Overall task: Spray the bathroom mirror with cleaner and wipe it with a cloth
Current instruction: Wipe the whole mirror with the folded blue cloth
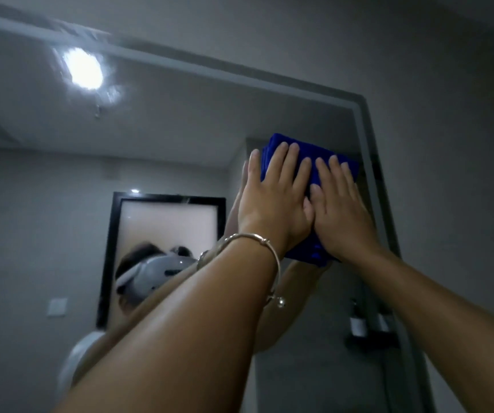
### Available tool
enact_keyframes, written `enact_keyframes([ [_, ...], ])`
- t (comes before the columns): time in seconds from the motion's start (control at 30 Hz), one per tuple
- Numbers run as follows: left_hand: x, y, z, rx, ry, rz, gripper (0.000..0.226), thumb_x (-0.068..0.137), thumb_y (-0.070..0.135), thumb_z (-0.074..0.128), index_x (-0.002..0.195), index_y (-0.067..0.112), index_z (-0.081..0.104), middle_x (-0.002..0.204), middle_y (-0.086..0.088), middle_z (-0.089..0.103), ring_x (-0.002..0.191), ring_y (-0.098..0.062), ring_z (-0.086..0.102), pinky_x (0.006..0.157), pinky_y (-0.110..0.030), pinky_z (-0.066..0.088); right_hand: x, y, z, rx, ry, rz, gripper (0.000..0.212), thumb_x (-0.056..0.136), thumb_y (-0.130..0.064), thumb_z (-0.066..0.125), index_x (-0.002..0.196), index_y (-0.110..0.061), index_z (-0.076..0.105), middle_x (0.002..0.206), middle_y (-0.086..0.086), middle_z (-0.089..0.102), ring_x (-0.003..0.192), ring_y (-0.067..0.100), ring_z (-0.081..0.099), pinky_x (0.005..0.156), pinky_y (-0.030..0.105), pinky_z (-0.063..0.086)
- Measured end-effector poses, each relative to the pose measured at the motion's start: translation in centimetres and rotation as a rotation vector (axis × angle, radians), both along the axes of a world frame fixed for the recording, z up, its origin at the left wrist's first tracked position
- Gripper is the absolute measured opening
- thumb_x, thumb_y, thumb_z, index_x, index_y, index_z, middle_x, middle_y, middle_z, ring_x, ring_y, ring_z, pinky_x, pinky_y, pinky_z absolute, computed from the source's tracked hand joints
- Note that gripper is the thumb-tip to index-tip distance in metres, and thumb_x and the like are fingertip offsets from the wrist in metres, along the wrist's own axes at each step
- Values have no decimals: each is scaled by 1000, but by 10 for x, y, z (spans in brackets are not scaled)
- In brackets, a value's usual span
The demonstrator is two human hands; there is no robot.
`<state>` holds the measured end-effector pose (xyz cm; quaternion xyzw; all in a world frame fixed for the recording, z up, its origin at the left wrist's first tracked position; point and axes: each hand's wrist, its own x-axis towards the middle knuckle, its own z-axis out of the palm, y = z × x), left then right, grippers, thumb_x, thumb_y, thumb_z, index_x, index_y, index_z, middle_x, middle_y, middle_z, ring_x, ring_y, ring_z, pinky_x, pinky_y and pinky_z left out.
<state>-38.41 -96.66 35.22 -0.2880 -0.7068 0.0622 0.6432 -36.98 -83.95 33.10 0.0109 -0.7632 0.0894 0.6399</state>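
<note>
Cloth: folded, at mirror top-right corner. L hand, R hand: fingers flat, open, pressing. Advice: even pressure, overlapping passes to edge.

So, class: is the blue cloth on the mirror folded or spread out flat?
Folded. The blue cloth shows stacked layered edges at its upper left corner, pressed against the mirror under both hands.

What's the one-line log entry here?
phase: wiping | left hand + right hand: flat on blue cloth | mirror: upper right corner
</note>
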Motion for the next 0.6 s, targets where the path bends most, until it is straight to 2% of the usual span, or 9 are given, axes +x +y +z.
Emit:
enact_keyframes([
  [0.17,-6,-3,-17,-21,45,67,62,94,43,9,148,14,0,156,-12,-6,144,-27,-6,112,-54,-4,-2,-1,-18,-13,7,13,52,101,-39,17,149,-27,1,158,-4,-5,142,8,-11,116,33,-4],
  [0.3,-3,-4,14,-95,116,156,71,85,49,-2,148,16,0,156,-13,-2,144,-28,-1,112,-55,4,-7,12,-5,68,55,20,53,101,-39,19,150,-23,7,159,1,1,144,14,-6,117,37,0],
  [0.4,0,12,45,-55,115,217,73,84,52,-3,148,18,-1,157,-12,-2,144,-27,-1,112,-55,4,-9,34,33,124,78,54,53,101,-39,20,150,-22,9,159,3,3,144,17,-4,117,37,1],
  [0.53,0,44,84,113,75,203,68,90,49,12,149,17,3,157,-11,0,144,-25,-3,113,-56,3,-9,67,98,280,99,72,53,101,-39,22,150,-21,13,158,3,6,145,17,0,117,35,1],
  [0.6,0,61,107,149,56,196,67,91,49,16,149,18,4,157,-10,0,144,-25,-3,113,-57,3,-10,83,127,291,103,75,53,101,-40,21,150,-23,13,159,2,6,145,17,0,115,35,1],
])
